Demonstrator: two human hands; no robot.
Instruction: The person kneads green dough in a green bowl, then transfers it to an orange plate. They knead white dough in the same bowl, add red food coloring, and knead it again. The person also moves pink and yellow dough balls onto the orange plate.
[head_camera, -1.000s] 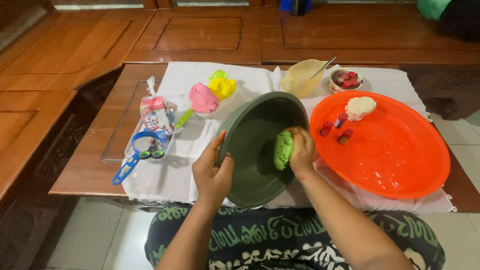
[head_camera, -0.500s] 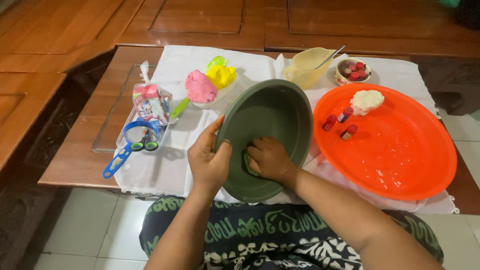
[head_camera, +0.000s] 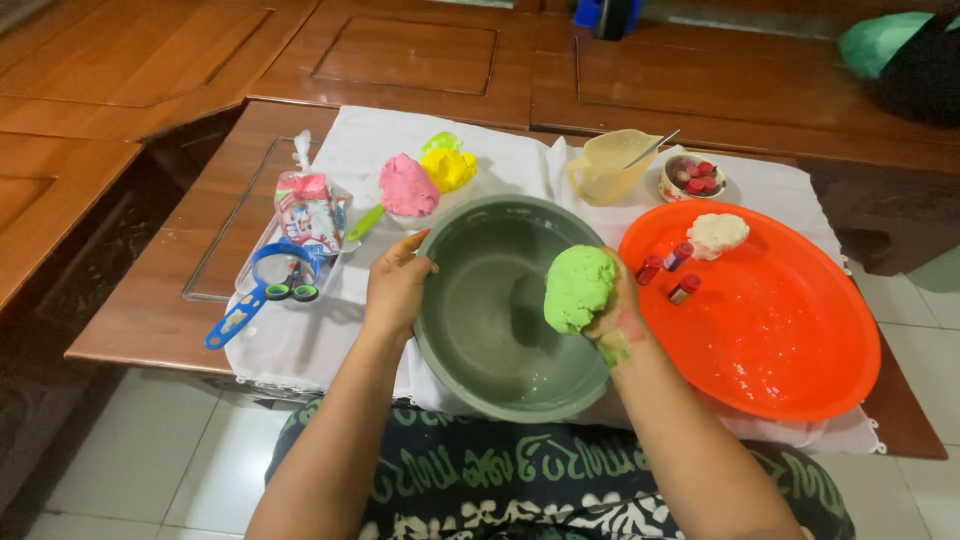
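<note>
Right hand (head_camera: 612, 308) gripping a green dough ball (head_camera: 578, 288) above the grey-green bowl (head_camera: 490, 330) (near the bench's front edge), left hand (head_camera: 396, 285) clasping the bowl's left rim, orange tray (head_camera: 790, 340) lying just beside, toward the right edge.

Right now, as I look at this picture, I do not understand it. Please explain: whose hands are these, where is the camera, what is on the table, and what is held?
There is no machine here. A person wears one camera on the head, so you look down at that person's own two bare hands.

The left hand grips the rim of a grey-green bowl. The right hand holds a lump of green dough above the bowl.

A white cloth covers the low wooden table. On it are an orange tray with white dough and small red-capped bottles, pink dough, yellow dough and a pale jug.
</note>
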